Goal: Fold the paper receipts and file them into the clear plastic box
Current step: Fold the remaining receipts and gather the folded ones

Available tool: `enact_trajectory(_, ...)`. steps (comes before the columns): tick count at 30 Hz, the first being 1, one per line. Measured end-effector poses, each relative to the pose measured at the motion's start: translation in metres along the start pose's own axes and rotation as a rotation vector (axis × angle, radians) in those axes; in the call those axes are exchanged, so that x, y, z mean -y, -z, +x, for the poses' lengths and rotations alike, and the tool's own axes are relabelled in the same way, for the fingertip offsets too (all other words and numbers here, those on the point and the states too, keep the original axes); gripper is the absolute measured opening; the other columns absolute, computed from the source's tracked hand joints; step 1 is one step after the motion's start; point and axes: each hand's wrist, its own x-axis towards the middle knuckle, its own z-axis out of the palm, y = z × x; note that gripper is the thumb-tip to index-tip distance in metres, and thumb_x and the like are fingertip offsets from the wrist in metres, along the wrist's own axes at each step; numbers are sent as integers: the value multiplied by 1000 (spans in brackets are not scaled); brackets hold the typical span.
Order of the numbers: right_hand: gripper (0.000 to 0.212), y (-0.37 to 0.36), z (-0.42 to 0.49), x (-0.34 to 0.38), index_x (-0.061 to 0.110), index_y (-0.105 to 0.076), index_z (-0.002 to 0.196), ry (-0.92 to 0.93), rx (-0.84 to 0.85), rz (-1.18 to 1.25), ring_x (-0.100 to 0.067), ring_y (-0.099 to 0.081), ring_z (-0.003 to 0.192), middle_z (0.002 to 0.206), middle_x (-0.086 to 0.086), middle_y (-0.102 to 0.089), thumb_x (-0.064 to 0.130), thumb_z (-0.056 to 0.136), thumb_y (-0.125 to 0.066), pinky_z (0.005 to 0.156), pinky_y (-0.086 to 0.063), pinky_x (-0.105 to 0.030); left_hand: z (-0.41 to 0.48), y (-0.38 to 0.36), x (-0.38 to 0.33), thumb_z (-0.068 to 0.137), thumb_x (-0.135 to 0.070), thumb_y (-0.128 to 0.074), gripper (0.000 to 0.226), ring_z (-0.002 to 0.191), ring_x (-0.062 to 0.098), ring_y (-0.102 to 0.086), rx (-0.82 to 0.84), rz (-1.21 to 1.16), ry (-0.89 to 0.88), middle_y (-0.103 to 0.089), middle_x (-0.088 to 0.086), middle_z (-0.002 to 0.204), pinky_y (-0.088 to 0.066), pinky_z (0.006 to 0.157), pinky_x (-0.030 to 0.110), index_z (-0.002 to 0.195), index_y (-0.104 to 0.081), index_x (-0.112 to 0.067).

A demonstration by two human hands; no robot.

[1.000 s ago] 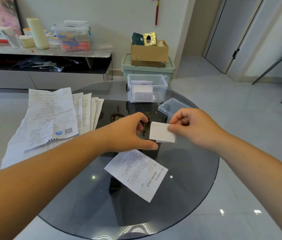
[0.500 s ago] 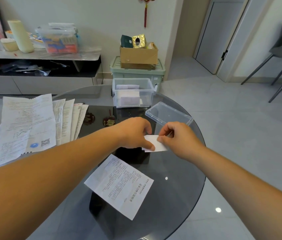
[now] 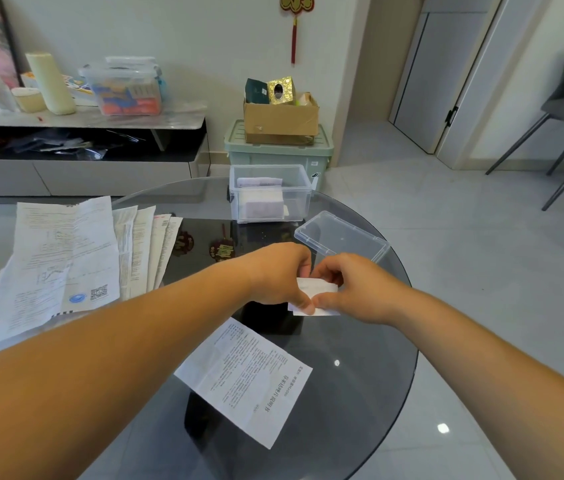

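Over the glass table [image 3: 363, 382], folded receipt [image 3: 320, 288] in the pinch of left hand [image 3: 278, 273] and right hand [image 3: 358, 289]

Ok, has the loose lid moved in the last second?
No. The lid still lies on the glass table, just right of and nearer than the clear plastic box; only the camera shifted.
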Motion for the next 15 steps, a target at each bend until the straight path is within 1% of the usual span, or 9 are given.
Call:
enact_trajectory(2, 21, 2, 1, 1, 30, -65, 91, -5, 28, -24, -12, -61, 81, 88, 11, -64, 30, 78, -81, 66, -47, -26, -1, 0, 0, 75, -32, -86, 40, 86, 13, -58, 18, -30, 9, -59, -9, 96, -47, 72, 22, 97, -54, -25)
enact_trajectory(4, 20, 2, 2, 1, 30, -64, 89, -6, 40, -32, -12, -60, 79, 86, 11, -64, 30, 78, -81, 65, -46, -26, -1, 1, 1, 76, -33, -85, 38, 88, 14, -60, 45, -39, 12, -62, -9, 97, -47, 73, 22, 102, -59, -24)
enact_trajectory(6, 22, 2, 2, 1, 29, -62, 88, 1, 40, -35, -14, -61, 81, 89, 10, -62, 30, 78, -82, 68, -49, -27, -1, 2, 1, 78, -33, -84, 32, 86, 14, -61, 69, -40, 5, -65, -7, 95, -44, 71, 21, 103, -65, -22)
enact_trajectory(8, 25, 3, 1, 2, 30, -59, 86, 17, 30, -22, -13, -59, 84, 92, 11, -59, 27, 78, -82, 71, -50, -27, -1, 1, 1, 79, -34, -83, 31, 86, 13, -61, 77, -50, 6, -68, -4, 97, -47, 76, 24, 102, -69, -20)
enact_trajectory(10, 28, 3, 0, 2, 30, -56, 84, 31, 24, -9, -11, -58, 82, 92, 12, -58, 25, 77, -83, 68, -48, -25, -2, 1, 1, 78, -34, -84, 31, 89, 14, -62, 71, -60, 6, -69, -3, 99, -52, 84, 30, 102, -69, -20)
enact_trajectory(12, 30, 2, 0, 2, 29, -54, 83, 33, 18, 9, -8, -56, 77, 88, 12, -59, 23, 76, -83, 65, -45, -23, -4, 0, 2, 77, -34, -84, 31, 90, 14, -62, 62, -76, 5, -68, -4, 99, -53, 88, 33, 100, -68, -21)
enact_trajectory(13, 31, 2, 0, 1, 28, -54, 84, 30, 16, 20, -8, -56, 77, 88, 12, -60, 23, 75, -84, 65, -46, -24, -5, -1, 3, 77, -34, -85, 31, 90, 14, -62, 56, -83, 3, -68, -5, 98, -54, 89, 34, 99, -67, -21)
enact_trajectory(15, 34, 1, 0, 1, 28, -55, 89, 22, 22, 36, -11, -59, 82, 92, 9, -62, 24, 74, -85, 69, -51, -27, -7, -2, 4, 75, -33, -86, 32, 91, 14, -63, 44, -96, -2, -68, -6, 97, -55, 90, 36, 98, -66, -22)
